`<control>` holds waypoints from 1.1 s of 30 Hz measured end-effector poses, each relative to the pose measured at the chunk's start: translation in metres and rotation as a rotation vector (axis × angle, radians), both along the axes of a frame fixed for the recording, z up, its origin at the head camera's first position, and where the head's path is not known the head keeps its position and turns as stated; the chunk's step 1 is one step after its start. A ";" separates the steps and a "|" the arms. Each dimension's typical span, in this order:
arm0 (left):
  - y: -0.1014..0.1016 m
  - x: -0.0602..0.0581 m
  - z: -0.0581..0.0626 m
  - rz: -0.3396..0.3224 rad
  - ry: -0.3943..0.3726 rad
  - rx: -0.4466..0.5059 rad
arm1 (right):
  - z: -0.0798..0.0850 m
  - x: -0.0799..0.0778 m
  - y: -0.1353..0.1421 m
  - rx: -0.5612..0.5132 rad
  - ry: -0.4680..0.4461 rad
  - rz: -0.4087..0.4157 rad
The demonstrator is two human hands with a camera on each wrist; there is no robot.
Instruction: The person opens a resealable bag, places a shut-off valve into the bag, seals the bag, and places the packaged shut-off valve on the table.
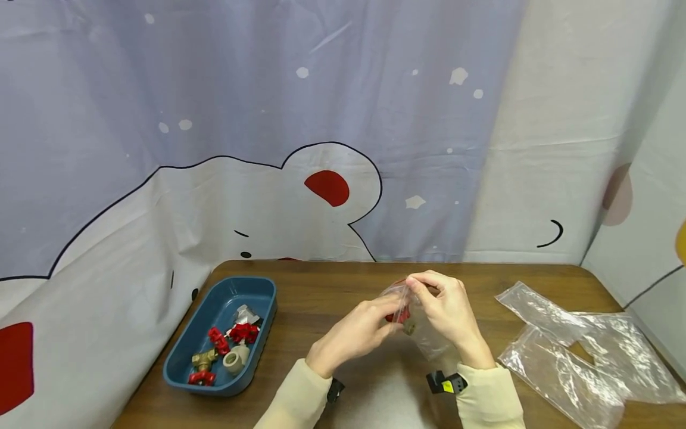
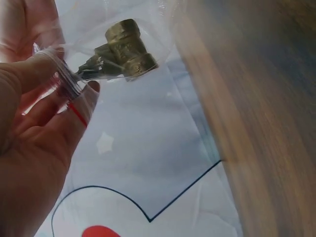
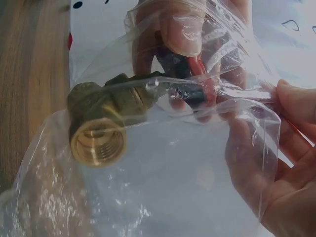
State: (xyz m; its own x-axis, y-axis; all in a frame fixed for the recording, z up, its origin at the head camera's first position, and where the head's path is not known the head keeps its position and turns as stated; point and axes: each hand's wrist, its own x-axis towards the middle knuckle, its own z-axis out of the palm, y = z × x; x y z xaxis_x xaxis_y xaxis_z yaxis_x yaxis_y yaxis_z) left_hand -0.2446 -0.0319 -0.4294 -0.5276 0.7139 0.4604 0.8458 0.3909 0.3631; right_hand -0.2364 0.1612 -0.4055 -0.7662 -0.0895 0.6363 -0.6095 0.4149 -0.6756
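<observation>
A brass valve with a red handle is inside a clear plastic zip bag. My left hand reaches into the bag's mouth and grips the valve by its handle, as the right wrist view shows through the plastic. With thumb and fingertips my right hand pinches the bag's edge beside the red zip line. In the left wrist view the valve's brass body shows within the film, its handle mostly hidden by fingers. Both hands are raised above the table.
To the left on the wooden table stands a blue tray with a brass valve, red-handled parts, a pale pipe fitting and a silvery piece. Several clear bags lie flat at the right. A printed curtain hangs behind.
</observation>
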 end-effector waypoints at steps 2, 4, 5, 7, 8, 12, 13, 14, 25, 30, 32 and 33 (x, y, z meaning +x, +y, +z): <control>-0.004 0.001 0.001 -0.004 0.003 0.013 | 0.000 0.000 -0.001 -0.012 0.002 -0.007; -0.009 0.002 0.003 0.001 0.003 0.011 | -0.001 -0.001 0.000 -0.029 -0.008 -0.008; -0.011 0.002 0.004 0.003 0.007 0.001 | -0.001 -0.001 0.000 -0.036 -0.013 -0.010; -0.016 0.002 0.006 0.026 0.020 -0.038 | -0.002 -0.003 0.002 -0.055 -0.030 -0.009; -0.019 0.001 0.006 0.038 0.019 -0.062 | -0.003 -0.004 0.003 -0.059 -0.037 -0.016; -0.027 -0.003 0.006 0.076 0.031 -0.126 | -0.004 -0.004 0.006 -0.072 -0.070 -0.014; -0.028 -0.003 0.004 0.083 0.040 -0.119 | -0.004 -0.004 0.006 -0.073 -0.075 -0.013; -0.029 -0.004 0.003 0.084 0.054 -0.101 | -0.004 -0.004 0.006 -0.071 -0.076 -0.013; -0.033 -0.018 -0.015 0.269 0.008 0.251 | -0.001 -0.003 0.002 -0.122 -0.088 -0.004; -0.037 -0.025 -0.016 0.271 -0.365 0.268 | 0.000 -0.002 0.003 -0.173 -0.122 0.008; -0.039 -0.026 -0.016 0.278 -0.460 0.258 | 0.000 -0.002 0.004 -0.189 -0.126 0.011; -0.040 -0.026 -0.018 0.279 -0.484 0.256 | 0.000 -0.002 0.004 -0.193 -0.129 0.011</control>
